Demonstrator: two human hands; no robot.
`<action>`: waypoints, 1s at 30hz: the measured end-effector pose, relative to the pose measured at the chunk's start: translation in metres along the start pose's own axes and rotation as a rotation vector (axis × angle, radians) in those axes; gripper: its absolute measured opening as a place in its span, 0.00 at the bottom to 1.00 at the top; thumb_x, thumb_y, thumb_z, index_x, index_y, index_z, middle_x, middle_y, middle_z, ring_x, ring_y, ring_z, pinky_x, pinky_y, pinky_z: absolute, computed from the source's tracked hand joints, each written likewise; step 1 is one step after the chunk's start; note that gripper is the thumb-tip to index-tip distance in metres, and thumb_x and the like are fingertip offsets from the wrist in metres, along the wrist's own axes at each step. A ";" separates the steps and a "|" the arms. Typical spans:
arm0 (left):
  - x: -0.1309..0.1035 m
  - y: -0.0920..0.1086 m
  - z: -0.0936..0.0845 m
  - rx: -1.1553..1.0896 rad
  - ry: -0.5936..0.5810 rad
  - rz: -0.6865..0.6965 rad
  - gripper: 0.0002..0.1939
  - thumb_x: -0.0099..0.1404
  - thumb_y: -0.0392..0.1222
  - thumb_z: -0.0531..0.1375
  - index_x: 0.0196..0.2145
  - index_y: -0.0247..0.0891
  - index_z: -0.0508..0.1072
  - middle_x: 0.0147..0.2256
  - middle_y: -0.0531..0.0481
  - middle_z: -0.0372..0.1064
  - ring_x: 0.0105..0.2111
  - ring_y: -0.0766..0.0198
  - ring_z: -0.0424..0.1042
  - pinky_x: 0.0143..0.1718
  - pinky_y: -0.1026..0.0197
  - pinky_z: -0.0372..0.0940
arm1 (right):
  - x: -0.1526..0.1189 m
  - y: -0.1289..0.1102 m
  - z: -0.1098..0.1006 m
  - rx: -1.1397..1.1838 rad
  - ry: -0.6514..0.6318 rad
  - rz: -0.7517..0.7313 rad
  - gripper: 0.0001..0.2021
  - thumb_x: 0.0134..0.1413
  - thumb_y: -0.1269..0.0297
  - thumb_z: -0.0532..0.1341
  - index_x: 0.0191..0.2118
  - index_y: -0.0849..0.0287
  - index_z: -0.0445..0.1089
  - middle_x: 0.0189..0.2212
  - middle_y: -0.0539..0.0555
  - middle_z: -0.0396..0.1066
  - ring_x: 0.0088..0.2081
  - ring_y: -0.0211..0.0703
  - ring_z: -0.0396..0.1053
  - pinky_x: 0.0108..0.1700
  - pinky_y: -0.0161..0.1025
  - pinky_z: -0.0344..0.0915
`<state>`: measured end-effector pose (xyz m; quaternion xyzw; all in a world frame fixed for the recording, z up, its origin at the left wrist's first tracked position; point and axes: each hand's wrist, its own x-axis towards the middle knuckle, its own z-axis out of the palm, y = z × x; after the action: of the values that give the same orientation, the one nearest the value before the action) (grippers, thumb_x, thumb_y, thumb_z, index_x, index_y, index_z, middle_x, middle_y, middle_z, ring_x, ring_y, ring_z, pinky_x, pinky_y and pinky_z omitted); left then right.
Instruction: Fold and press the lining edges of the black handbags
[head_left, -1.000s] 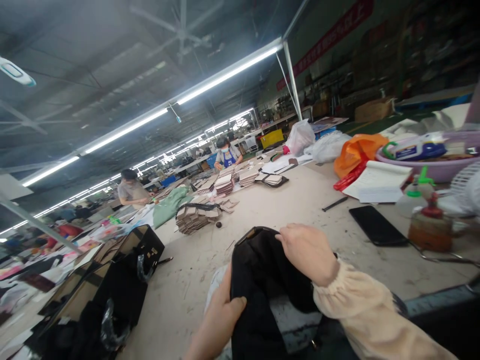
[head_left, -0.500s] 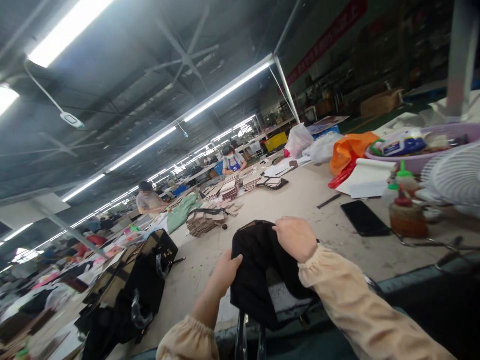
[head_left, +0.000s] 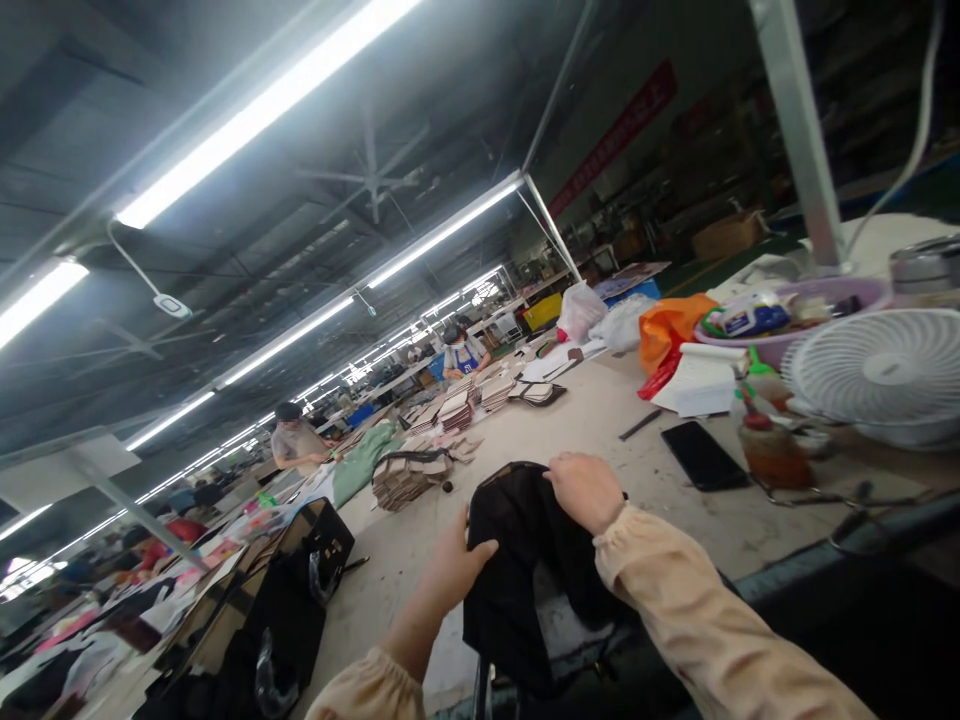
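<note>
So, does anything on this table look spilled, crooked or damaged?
Nothing looks clearly spilled or broken. The nearest brown stack looks askew, its pieces unevenly layered, and the tabletop has dark marks, perhaps wear. The black fabric between left hand and right hand shows no clear damage.

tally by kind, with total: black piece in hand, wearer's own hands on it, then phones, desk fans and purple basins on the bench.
Black piece: 1
Hands: 2 (left hand, right hand)
Phone: 1
Desk fan: 1
Purple basin: 1
Total: 6
</note>
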<state>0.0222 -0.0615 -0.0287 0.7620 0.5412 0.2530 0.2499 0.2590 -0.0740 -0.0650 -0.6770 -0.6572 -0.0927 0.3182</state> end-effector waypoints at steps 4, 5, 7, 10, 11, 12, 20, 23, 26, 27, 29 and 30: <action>0.015 0.011 -0.014 0.247 0.065 0.154 0.23 0.57 0.41 0.61 0.51 0.38 0.69 0.54 0.42 0.64 0.54 0.55 0.64 0.56 0.54 0.58 | -0.002 -0.008 -0.001 0.008 0.006 -0.047 0.12 0.60 0.66 0.54 0.31 0.62 0.72 0.30 0.57 0.72 0.33 0.45 0.70 0.34 0.40 0.56; 0.020 0.014 -0.017 0.294 0.062 0.215 0.19 0.57 0.41 0.62 0.48 0.38 0.72 0.53 0.43 0.65 0.54 0.56 0.64 0.57 0.54 0.56 | -0.003 -0.011 -0.002 0.006 0.006 -0.062 0.12 0.60 0.66 0.54 0.30 0.62 0.72 0.29 0.57 0.72 0.33 0.46 0.70 0.34 0.41 0.56; 0.033 0.019 -0.018 0.358 0.039 0.289 0.15 0.56 0.40 0.63 0.43 0.39 0.75 0.54 0.43 0.64 0.53 0.56 0.64 0.58 0.55 0.55 | -0.003 -0.017 -0.005 -0.003 0.003 -0.095 0.11 0.59 0.67 0.54 0.30 0.62 0.71 0.28 0.56 0.72 0.32 0.45 0.69 0.34 0.41 0.56; 0.051 0.020 -0.012 0.397 0.001 0.323 0.17 0.54 0.39 0.65 0.43 0.40 0.75 0.55 0.43 0.63 0.53 0.55 0.65 0.57 0.55 0.56 | -0.002 -0.028 -0.011 -0.021 -0.009 -0.157 0.10 0.59 0.68 0.55 0.30 0.61 0.71 0.28 0.55 0.71 0.33 0.43 0.68 0.35 0.40 0.55; 0.055 0.018 -0.010 0.404 -0.015 0.338 0.16 0.54 0.38 0.65 0.43 0.40 0.75 0.54 0.43 0.65 0.52 0.56 0.66 0.56 0.55 0.57 | -0.001 -0.031 -0.012 -0.027 -0.012 -0.180 0.10 0.59 0.68 0.55 0.30 0.61 0.71 0.28 0.55 0.71 0.33 0.44 0.68 0.35 0.41 0.55; 0.060 0.016 -0.008 0.411 -0.032 0.360 0.14 0.55 0.38 0.64 0.42 0.40 0.76 0.51 0.44 0.67 0.50 0.57 0.67 0.55 0.56 0.59 | 0.001 -0.034 -0.013 -0.036 -0.011 -0.204 0.10 0.59 0.69 0.54 0.30 0.60 0.71 0.29 0.54 0.71 0.34 0.44 0.67 0.36 0.41 0.55; 0.084 -0.006 -0.007 0.391 -0.094 0.381 0.07 0.60 0.41 0.59 0.30 0.37 0.77 0.32 0.50 0.73 0.34 0.64 0.70 0.39 0.64 0.63 | 0.016 -0.038 0.015 -0.079 -0.024 -0.256 0.12 0.61 0.66 0.53 0.28 0.59 0.68 0.27 0.53 0.69 0.32 0.44 0.66 0.35 0.41 0.52; 0.089 -0.007 -0.010 0.367 -0.150 0.445 0.08 0.61 0.41 0.59 0.29 0.37 0.76 0.31 0.51 0.73 0.33 0.65 0.70 0.36 0.65 0.61 | 0.020 -0.038 0.018 -0.074 -0.048 -0.197 0.12 0.61 0.65 0.53 0.28 0.58 0.68 0.26 0.52 0.69 0.31 0.43 0.66 0.33 0.41 0.52; 0.094 -0.008 -0.008 0.389 -0.150 0.470 0.09 0.63 0.42 0.58 0.29 0.38 0.76 0.31 0.51 0.74 0.33 0.65 0.70 0.36 0.66 0.60 | 0.021 -0.039 0.017 -0.049 -0.093 -0.139 0.10 0.60 0.63 0.54 0.29 0.56 0.69 0.27 0.50 0.70 0.30 0.41 0.67 0.31 0.40 0.51; 0.095 -0.008 -0.007 0.409 -0.135 0.457 0.10 0.63 0.43 0.57 0.30 0.38 0.76 0.31 0.51 0.74 0.33 0.65 0.70 0.36 0.65 0.60 | 0.022 -0.039 0.016 -0.038 -0.108 -0.127 0.09 0.60 0.62 0.54 0.31 0.55 0.69 0.27 0.50 0.70 0.30 0.41 0.67 0.31 0.40 0.51; 0.097 -0.009 -0.004 0.454 -0.103 0.428 0.11 0.64 0.45 0.57 0.30 0.38 0.76 0.31 0.50 0.74 0.32 0.64 0.70 0.35 0.64 0.59 | 0.023 -0.042 0.016 -0.025 -0.129 -0.106 0.08 0.58 0.61 0.55 0.33 0.54 0.70 0.29 0.49 0.71 0.31 0.41 0.68 0.31 0.39 0.51; 0.098 -0.010 -0.003 0.478 -0.091 0.416 0.12 0.64 0.46 0.56 0.30 0.38 0.76 0.30 0.50 0.74 0.32 0.64 0.70 0.35 0.64 0.59 | 0.024 -0.043 0.017 -0.026 -0.133 -0.094 0.08 0.58 0.60 0.56 0.34 0.53 0.70 0.29 0.49 0.71 0.32 0.41 0.69 0.31 0.39 0.51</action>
<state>0.0415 0.0349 -0.0218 0.9039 0.4064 0.1300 0.0304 0.2158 -0.0479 -0.0517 -0.6539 -0.7068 -0.0708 0.2604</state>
